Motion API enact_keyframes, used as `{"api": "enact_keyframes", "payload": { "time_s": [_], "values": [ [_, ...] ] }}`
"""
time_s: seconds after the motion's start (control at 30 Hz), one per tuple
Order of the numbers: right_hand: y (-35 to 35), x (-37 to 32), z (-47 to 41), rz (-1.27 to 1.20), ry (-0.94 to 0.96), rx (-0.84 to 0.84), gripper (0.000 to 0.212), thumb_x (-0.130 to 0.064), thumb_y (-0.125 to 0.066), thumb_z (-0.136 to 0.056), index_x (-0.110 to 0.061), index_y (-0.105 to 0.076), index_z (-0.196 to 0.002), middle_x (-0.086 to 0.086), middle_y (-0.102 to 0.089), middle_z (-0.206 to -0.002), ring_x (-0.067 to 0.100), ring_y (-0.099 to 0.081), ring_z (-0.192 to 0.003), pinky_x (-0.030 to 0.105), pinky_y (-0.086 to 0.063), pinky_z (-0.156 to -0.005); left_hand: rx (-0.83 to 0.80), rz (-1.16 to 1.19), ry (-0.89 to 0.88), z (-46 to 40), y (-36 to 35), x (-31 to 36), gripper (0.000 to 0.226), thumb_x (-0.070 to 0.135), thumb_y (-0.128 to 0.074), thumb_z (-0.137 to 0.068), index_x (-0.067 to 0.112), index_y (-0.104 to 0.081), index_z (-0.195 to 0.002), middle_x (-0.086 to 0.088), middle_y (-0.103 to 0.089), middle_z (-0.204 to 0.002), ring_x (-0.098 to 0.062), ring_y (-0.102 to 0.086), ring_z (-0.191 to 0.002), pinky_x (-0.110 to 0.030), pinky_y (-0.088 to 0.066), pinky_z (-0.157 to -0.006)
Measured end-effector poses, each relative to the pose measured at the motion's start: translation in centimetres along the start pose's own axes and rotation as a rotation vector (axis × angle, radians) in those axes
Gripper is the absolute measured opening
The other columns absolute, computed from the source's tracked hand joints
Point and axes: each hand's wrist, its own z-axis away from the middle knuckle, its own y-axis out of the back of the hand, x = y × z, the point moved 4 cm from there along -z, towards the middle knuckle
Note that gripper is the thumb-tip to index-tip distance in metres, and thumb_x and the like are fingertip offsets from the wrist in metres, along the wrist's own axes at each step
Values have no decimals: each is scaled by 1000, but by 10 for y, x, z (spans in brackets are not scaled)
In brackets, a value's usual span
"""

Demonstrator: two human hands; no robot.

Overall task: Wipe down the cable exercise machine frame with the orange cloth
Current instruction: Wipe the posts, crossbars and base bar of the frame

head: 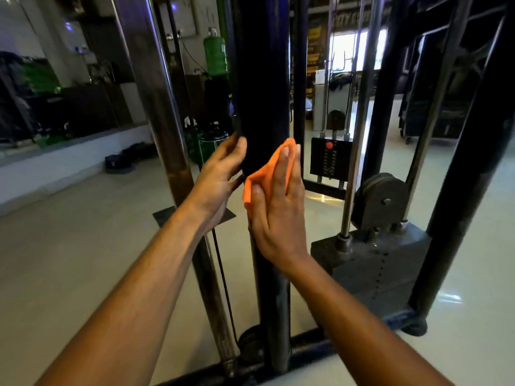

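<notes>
From the head view, we see the right hand [274, 201] laid flat, fingers straight, pressing the orange cloth [264, 174] against the black upright post [262, 79] of the cable machine frame. The cloth bunches under the palm and peeks out above the fingertips and to the left of the thumb. Just left of it, the left hand [220, 174] is open and relaxed, its fingertips touching the post's left edge and holding nothing.

Below both hands, the pale glossy floor [83, 246] spreads out, catching reflections of light. To the left of the left hand stands a brownish steel upright [156, 107] with a thin dark cable [223, 280] running down beside it. To the right of the right hand we make out a grey weight stack [370, 263] with a pulley wheel [381, 199] above it and chrome guide rods [359, 135]. Farther behind, above the left hand, sits a green water bottle [214, 51], and a low white ledge [69, 160] runs along the left wall.

The room's background is dim and blurred, so we cannot tell what the dark shapes on the ledge are. The post's top is cut off by the frame edge, and the cloth's underside is hidden by the hand.
</notes>
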Motion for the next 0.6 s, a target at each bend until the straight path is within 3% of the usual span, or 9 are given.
{"api": "enact_keyframes", "payload": {
  "time_s": [0.1,0.27,0.37,0.5,0.6],
  "values": [
    [-8,19,34,53,39,-27,83,-38,-51,-115,-25,7,-173,-1,21,-181,23,4,-169,67,-31,-127,-6,-2,-9,9,2,-17,40,43,-62,-107,35,-59,-147,10,-66,-147,-12,-59,-140,-44,-41,-122],
    [-23,62,120,117,-31,-182,94,-41,-55,-113,-42,22,-168,0,26,-179,27,9,-169,71,-31,-125,19,-31,22,28,5,-54,52,48,-67,-103,34,-56,-153,9,-64,-149,-13,-57,-141,-50,-40,-125],
    [-22,53,105,76,-12,-138,87,-44,-48,-114,-34,19,-170,2,24,-180,26,6,-169,67,-24,-130,19,19,34,33,4,-68,48,42,-65,-106,33,-56,-152,9,-64,-150,-13,-56,-143,-48,-36,-127],
    [-24,43,76,49,-72,-42,81,-41,-46,-115,-15,6,-173,6,18,-181,25,2,-169,62,-27,-130,-5,-52,2,35,2,-70,54,48,-63,-105,38,-51,-157,11,-59,-155,-11,-52,-146,-50,-36,-126],
    [-32,64,112,93,-31,-106,85,-38,-51,-115,-20,9,-172,6,21,-180,28,6,-169,64,-25,-131,33,-57,-21,39,4,-90,58,51,-67,-102,43,-49,-157,14,-56,-156,-9,-49,-147,-49,-36,-126]
  ]
}}
